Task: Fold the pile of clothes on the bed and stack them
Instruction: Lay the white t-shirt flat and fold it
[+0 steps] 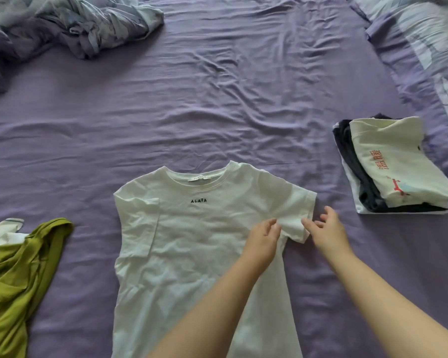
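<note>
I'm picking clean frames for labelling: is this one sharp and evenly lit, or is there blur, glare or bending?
Head view: soft, even light, no glare; the T-shirt print reads clearly; the folded stack and both hands look slightly smeared; the wide lens bends the bed sheet towards the edges.

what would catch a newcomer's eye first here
The white tee spread flat in the middle of the purple sheet, with both hands on its sleeve: the left hand pinches it and the right hand touches its edge. Next, the folded stack at right and the green garment crumpled at left.
</note>
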Action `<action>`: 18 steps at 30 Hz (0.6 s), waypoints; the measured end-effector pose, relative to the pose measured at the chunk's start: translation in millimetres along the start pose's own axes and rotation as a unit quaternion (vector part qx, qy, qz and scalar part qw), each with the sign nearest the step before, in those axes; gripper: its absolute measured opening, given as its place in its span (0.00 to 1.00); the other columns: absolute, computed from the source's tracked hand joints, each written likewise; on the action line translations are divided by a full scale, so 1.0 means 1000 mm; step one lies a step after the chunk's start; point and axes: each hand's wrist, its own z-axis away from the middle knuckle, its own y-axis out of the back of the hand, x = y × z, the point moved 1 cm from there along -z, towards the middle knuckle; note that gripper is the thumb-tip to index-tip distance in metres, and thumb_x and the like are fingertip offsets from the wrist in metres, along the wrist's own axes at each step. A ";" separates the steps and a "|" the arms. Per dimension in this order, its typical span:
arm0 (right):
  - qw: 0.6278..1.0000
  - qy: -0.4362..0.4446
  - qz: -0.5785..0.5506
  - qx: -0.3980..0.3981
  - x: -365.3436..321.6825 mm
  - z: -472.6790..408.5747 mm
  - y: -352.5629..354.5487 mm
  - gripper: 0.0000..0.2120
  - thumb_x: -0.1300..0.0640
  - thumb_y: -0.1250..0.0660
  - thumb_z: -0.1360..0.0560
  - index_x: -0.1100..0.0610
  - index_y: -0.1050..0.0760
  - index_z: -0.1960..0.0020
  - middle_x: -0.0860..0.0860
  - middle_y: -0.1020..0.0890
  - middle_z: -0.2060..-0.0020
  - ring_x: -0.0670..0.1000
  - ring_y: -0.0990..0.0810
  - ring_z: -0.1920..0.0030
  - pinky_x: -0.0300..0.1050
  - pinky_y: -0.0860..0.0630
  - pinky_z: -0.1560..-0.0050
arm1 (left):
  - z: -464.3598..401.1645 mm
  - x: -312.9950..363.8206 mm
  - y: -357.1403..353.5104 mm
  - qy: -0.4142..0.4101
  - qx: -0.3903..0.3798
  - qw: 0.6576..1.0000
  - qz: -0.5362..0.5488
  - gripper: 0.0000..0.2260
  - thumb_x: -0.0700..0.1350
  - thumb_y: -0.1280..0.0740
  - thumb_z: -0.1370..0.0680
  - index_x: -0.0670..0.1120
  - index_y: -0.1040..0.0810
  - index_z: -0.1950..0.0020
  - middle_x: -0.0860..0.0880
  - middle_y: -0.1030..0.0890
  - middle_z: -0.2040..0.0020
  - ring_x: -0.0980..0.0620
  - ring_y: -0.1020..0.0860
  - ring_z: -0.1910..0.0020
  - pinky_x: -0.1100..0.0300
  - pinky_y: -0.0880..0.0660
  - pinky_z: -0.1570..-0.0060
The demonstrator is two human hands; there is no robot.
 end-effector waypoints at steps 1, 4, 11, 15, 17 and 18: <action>1.000 -0.013 -0.006 0.009 0.001 -0.004 -0.003 0.36 0.59 0.30 0.27 0.65 0.44 0.26 0.62 0.32 0.31 0.59 0.27 0.36 0.51 0.32 0.37 | -0.003 0.001 -0.006 0.010 0.006 0.999 0.043 0.17 0.46 0.42 0.18 0.36 0.24 0.39 0.46 0.20 0.49 0.58 0.22 0.50 0.64 0.29 0.46; 0.999 -0.042 -0.013 0.030 0.002 -0.012 -0.016 0.37 0.57 0.26 0.30 0.69 0.41 0.29 0.64 0.29 0.35 0.62 0.29 0.35 0.52 0.32 0.36 | -0.011 -0.004 -0.014 0.076 0.026 0.990 0.118 0.21 0.50 0.44 0.17 0.30 0.28 0.43 0.27 0.27 0.45 0.32 0.26 0.45 0.43 0.29 0.41; 0.993 -0.019 -0.114 0.011 -0.010 -0.014 -0.034 0.28 0.67 0.31 0.33 0.61 0.33 0.34 0.59 0.23 0.42 0.59 0.24 0.43 0.55 0.26 0.41 | -0.016 -0.007 0.005 0.195 0.021 0.947 0.256 0.17 0.62 0.47 0.20 0.54 0.28 0.41 0.48 0.22 0.60 0.53 0.23 0.66 0.61 0.25 0.65; 0.988 0.144 0.006 -0.058 -0.034 0.005 -0.046 0.41 0.65 0.34 0.31 0.53 0.47 0.23 0.52 0.31 0.33 0.51 0.30 0.37 0.37 0.34 0.45 | -0.005 -0.012 0.022 0.194 0.034 0.940 0.280 0.18 0.62 0.47 0.20 0.54 0.28 0.40 0.48 0.21 0.60 0.53 0.21 0.67 0.62 0.25 0.67; 0.962 0.228 0.108 -0.108 -0.041 0.016 -0.055 0.43 0.62 0.34 0.30 0.47 0.54 0.23 0.51 0.40 0.27 0.52 0.32 0.33 0.42 0.33 0.41 | 0.003 -0.019 0.030 0.190 0.038 0.939 0.283 0.17 0.61 0.48 0.19 0.54 0.27 0.41 0.48 0.22 0.62 0.54 0.22 0.68 0.63 0.26 0.68; 0.943 0.257 0.161 -0.137 -0.042 0.020 -0.059 0.44 0.59 0.34 0.29 0.44 0.57 0.23 0.49 0.44 0.25 0.52 0.29 0.35 0.44 0.30 0.41 | 0.006 -0.022 0.034 0.187 0.043 0.940 0.282 0.16 0.61 0.47 0.19 0.54 0.27 0.43 0.49 0.22 0.63 0.54 0.22 0.69 0.64 0.26 0.68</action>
